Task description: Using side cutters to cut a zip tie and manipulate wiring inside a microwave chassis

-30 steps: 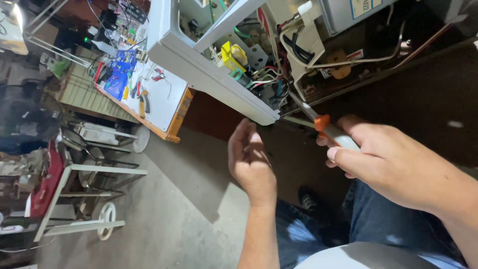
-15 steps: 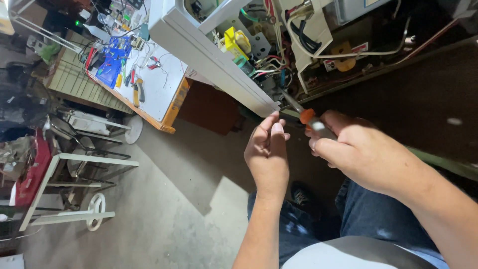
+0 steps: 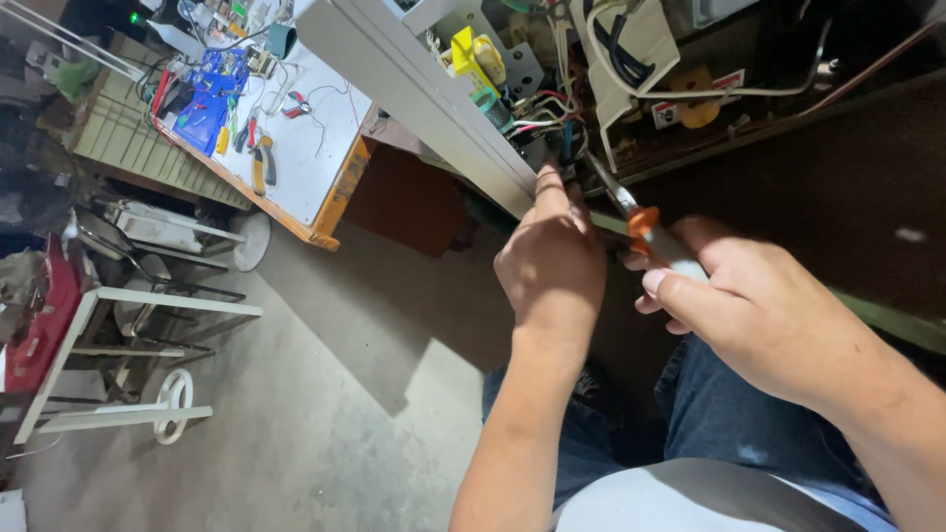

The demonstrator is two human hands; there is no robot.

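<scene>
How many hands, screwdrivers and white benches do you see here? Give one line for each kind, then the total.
Hands: 2, left hand and right hand
Screwdrivers: 1, screwdriver
White benches: 1, bench
Total: 4

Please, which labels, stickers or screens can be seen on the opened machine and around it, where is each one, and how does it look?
Red and white label: inside the open machine, right of the yellow round part; small rectangle.
Second red and white label: left of that part; small, tilted.
No screens in view.
</scene>
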